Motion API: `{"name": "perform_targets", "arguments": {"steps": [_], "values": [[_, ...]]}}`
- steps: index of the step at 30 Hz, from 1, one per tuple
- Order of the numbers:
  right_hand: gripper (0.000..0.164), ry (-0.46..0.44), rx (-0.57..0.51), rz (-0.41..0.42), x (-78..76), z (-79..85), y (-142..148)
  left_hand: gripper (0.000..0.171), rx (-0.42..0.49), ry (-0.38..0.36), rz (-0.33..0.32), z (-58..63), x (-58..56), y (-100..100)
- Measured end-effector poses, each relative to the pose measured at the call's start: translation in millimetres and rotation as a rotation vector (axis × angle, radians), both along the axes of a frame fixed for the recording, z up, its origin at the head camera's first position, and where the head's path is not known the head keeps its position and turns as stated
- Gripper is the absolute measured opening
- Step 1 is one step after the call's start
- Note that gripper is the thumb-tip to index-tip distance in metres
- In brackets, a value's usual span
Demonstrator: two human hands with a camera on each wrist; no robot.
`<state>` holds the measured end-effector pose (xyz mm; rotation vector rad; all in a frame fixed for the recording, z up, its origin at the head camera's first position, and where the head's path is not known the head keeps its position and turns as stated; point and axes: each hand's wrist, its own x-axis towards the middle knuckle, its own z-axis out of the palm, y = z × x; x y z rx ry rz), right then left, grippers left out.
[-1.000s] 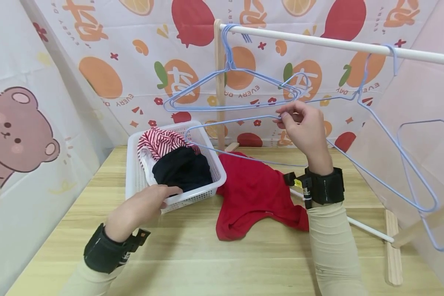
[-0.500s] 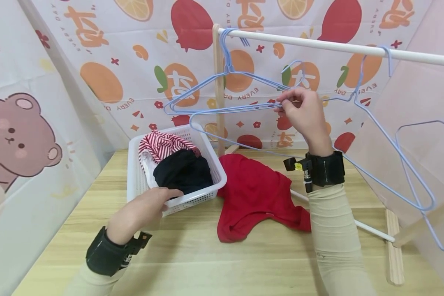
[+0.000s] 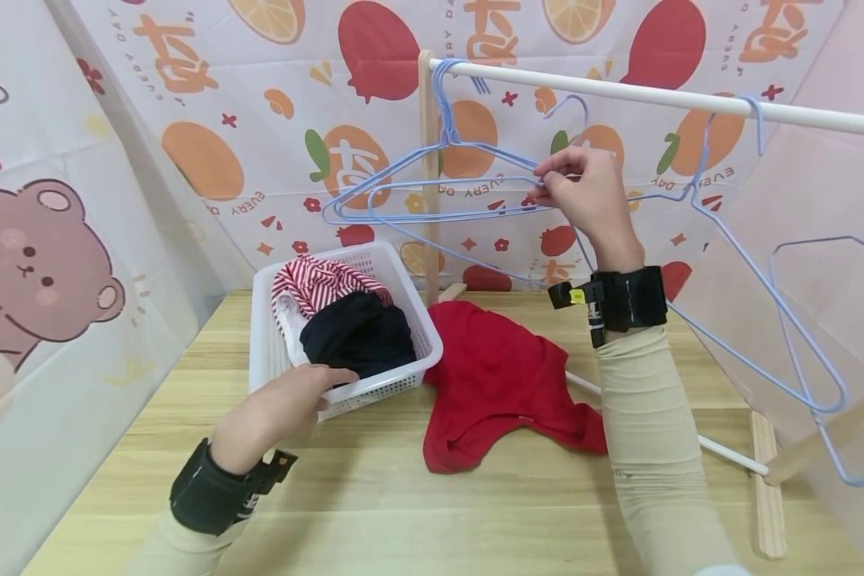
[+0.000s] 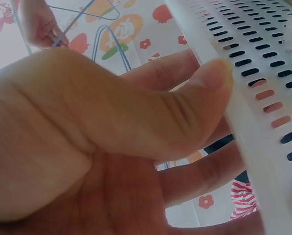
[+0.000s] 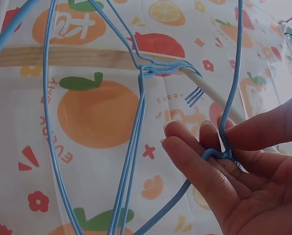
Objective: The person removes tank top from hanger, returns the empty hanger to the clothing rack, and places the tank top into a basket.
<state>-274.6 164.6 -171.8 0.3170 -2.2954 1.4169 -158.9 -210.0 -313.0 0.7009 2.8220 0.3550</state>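
My right hand (image 3: 586, 196) is raised below the rack's rod, pinching a blue wire hanger (image 5: 237, 63) near its neck between thumb and fingers. The hanger's hook points up, just under the rod, and its frame carries no garment. My left hand (image 3: 277, 408) grips the near rim of a white plastic basket (image 3: 378, 387), thumb on one side of the wall and fingers on the other. Inside the basket lie a black garment (image 3: 360, 332) and a red-and-white striped cloth (image 3: 324, 284). Right of the basket, a red garment (image 3: 497, 376) is spread on the table.
A white rod (image 3: 655, 94) on wooden posts (image 3: 430, 176) crosses the upper right. Several blue hangers (image 3: 448, 132) hang bunched at its left end, others farther right. A lower white bar (image 3: 734, 456) runs above the wooden table (image 3: 403, 520). Printed curtains stand behind and beside.
My right hand has risen towards the rod, lifting the hanger until its frame overlaps the bunched hangers in view. My left hand has stayed on the basket rim.
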Motion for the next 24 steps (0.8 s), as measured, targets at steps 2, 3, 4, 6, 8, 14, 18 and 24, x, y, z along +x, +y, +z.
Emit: {"name": "perform_targets", "arguments": {"steps": [2,3,4,6,8,14,18,24], "values": [[0.023,-0.012,0.002,-0.003,-3.3,3.5,1,0.051,0.006,-0.006,0.008,-0.1,0.1,1],[0.023,-0.019,0.0,-0.005,-5.1,5.4,2,0.051,0.007,-0.004,0.007,-0.1,-0.1,2],[0.023,-0.027,-0.004,-0.009,-7.0,7.1,3,0.051,0.008,0.004,0.0,-0.1,-0.4,2],[0.023,-0.046,-0.015,-0.019,-10.2,10.3,6,0.051,0.008,0.008,0.0,0.5,-0.1,3],[0.024,-0.06,-0.024,-0.026,-12.8,13.4,9,0.052,0.006,0.011,-0.002,0.7,-0.2,2],[0.024,-0.076,-0.032,-0.048,-18.2,22.5,16,0.052,0.0,-0.011,0.011,0.2,-0.6,2],[0.024,-0.065,-0.053,-0.066,-22.5,27.6,17,0.052,0.001,-0.003,0.013,-0.8,0.4,2],[0.022,0.012,-0.082,-0.04,-23.9,33.7,16,0.052,0.009,-0.007,0.019,-0.7,0.3,0]]}}
